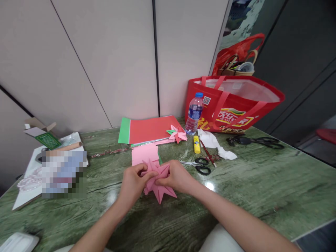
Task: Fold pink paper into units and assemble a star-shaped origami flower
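here, left fingers point(149, 176) and right fingers point(163, 181) pinching pink paper star point(160, 194) — wide tabletop point(273, 185) rightward, edge point(296, 152) well apart

Your left hand point(133, 178) and right hand point(177, 176) are near each other, thumbs point(150, 175) pointing inward between them, fingers point(139, 167) bent; behind each hand, your bare forearms point(228, 213) spread apart.

From my remote feed I'm seeing a pink folded-paper star point(159, 190), its sharp, creased points fanning outward, several of them pointing toward me. It is sitting pinched between the left hand point(133, 176) and right hand point(177, 175), which are partly covering it.
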`<action>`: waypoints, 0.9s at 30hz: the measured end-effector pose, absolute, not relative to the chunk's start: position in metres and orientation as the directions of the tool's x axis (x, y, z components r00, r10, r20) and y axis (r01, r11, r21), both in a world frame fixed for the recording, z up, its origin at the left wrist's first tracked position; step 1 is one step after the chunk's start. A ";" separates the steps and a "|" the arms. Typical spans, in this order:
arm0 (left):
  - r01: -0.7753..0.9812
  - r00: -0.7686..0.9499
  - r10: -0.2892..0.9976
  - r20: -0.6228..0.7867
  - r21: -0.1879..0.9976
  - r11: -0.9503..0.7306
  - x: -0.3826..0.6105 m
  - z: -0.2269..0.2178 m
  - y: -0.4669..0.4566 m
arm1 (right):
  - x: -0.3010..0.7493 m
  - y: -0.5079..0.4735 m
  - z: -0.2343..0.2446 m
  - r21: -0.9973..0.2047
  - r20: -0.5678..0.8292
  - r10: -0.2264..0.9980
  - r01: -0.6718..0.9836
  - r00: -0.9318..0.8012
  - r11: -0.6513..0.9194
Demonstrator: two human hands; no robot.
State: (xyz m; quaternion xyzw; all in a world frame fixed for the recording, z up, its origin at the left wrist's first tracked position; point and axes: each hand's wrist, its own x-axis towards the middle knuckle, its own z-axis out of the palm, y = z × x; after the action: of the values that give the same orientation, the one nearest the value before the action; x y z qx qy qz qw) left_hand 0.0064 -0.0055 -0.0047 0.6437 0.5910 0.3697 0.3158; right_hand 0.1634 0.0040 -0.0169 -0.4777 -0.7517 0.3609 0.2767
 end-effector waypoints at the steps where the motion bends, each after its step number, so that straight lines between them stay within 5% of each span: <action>1: 0.520 0.033 0.995 0.098 0.848 -0.101 0.006 -0.005 -0.006 | 0.164 0.004 -0.017 -0.811 0.082 0.915 0.507 -0.394 0.291; 13: 0.654 0.173 0.952 0.251 0.693 -0.302 0.000 -0.008 -0.005 | 0.163 0.004 -0.020 -0.838 0.112 0.900 0.447 -0.421 0.313; 19: 0.628 0.165 0.876 0.453 0.636 -0.447 0.000 -0.002 -0.006 | 0.165 0.003 -0.016 -0.867 0.079 0.898 0.414 -0.434 0.276; 27: 0.384 0.107 0.987 0.121 0.910 -0.153 0.001 -0.005 -0.005 | 0.168 0.003 -0.012 -0.881 0.056 0.878 0.391 -0.475 0.267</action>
State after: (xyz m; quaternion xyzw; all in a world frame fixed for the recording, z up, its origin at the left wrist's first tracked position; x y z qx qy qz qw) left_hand 0.0008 -0.0046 -0.0049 0.6434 0.5327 0.4033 0.3735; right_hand 0.1680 0.0029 -0.0122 -0.4266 -0.7437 0.4294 0.2839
